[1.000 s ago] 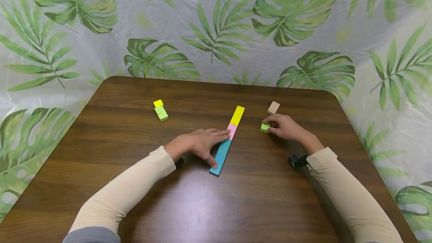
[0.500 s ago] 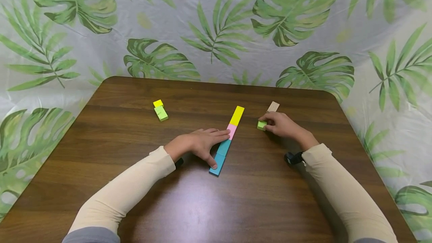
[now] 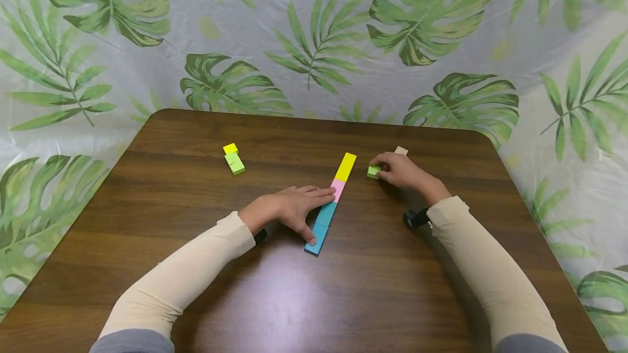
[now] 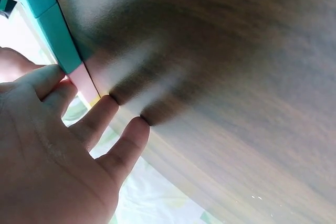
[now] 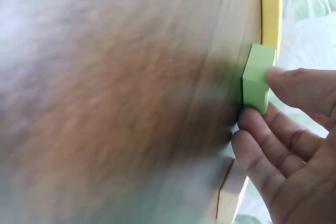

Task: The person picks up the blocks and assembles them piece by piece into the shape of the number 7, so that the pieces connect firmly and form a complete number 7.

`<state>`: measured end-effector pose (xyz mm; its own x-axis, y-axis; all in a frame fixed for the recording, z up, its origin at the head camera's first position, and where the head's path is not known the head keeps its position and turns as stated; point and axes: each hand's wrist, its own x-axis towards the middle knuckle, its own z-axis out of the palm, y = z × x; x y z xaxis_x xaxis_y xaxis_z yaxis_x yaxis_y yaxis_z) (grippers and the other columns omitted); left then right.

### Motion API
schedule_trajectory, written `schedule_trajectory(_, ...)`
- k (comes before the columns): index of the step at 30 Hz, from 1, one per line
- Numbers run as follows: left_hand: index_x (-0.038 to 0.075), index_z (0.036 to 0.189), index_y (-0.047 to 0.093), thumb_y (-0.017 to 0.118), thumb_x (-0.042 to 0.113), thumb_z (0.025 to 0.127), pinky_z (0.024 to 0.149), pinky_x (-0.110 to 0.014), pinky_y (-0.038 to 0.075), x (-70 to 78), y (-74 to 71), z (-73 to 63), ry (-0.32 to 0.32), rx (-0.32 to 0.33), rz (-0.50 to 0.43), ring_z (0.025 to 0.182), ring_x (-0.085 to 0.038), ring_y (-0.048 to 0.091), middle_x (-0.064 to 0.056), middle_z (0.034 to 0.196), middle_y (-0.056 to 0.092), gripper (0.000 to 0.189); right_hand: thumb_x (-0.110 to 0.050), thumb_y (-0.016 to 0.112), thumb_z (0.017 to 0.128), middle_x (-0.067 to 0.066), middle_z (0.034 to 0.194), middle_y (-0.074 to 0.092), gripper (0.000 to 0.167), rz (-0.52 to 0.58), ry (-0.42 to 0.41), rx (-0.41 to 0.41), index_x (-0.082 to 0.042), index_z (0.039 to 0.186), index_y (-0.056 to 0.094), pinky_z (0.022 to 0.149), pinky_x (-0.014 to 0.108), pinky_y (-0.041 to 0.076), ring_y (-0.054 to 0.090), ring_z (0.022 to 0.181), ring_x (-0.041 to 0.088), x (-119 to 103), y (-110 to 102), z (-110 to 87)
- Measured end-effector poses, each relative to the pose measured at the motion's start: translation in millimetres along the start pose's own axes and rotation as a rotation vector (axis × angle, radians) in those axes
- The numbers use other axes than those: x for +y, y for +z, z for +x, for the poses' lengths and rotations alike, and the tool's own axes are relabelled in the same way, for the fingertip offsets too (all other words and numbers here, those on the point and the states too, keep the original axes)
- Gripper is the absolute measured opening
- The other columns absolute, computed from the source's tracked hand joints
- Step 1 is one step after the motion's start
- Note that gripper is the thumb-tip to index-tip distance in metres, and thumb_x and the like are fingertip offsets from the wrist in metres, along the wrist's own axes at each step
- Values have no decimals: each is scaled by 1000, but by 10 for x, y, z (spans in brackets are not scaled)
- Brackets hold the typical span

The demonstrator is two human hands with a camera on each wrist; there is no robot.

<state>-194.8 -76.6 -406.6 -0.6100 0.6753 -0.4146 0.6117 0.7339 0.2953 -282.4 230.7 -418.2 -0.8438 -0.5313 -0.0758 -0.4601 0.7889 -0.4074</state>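
A straight row of flat blocks slants across the middle of the table in the head view: a yellow block (image 3: 346,166) at the far end, a pink block (image 3: 338,185), then two teal blocks, the nearer teal block (image 3: 319,236) ending the row. My left hand (image 3: 293,208) rests along the row's left side, fingertips at the pink block and thumb on the nearer teal one, fingers extended. To the right of the yellow block, my right hand (image 3: 406,170) pinches a small green block (image 5: 257,80) between thumb and fingers, low over the tabletop.
A plain wooden block (image 3: 401,150) sits just beyond the right hand, partly hidden by it. At the back left lie a light green block (image 3: 235,163) and a yellow block (image 3: 230,148) against each other. A leaf-patterned curtain (image 3: 235,26) hangs behind the brown table (image 3: 235,298).
My right hand has moved left and away from me with the green block, closer to the row, and now covers part of the wooden block. My left hand has stayed in place.
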Motion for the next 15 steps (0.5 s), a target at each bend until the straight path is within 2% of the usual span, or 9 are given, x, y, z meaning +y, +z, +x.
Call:
schedule_trajectory(5, 29, 161, 12, 77, 56, 78, 121, -59, 22, -7, 6, 3, 5, 5, -5, 155, -23, 15, 12, 169, 6, 109, -5, 59, 96, 22, 121, 65, 32, -22, 6, -18, 1, 127, 63, 78, 39, 46, 55, 85, 26, -39, -22, 140)
schedule_trajectory(15, 30, 161, 13, 76, 57, 78, 121, -56, 22, -14, 1, -8, 4, 2, -8, 156, -22, 14, 13, 169, 5, 108, -5, 58, 96, 21, 117, 67, 33, -3, 88, -27, -2, 128, 64, 81, 41, 49, 61, 94, 30, -74, -88, 398)
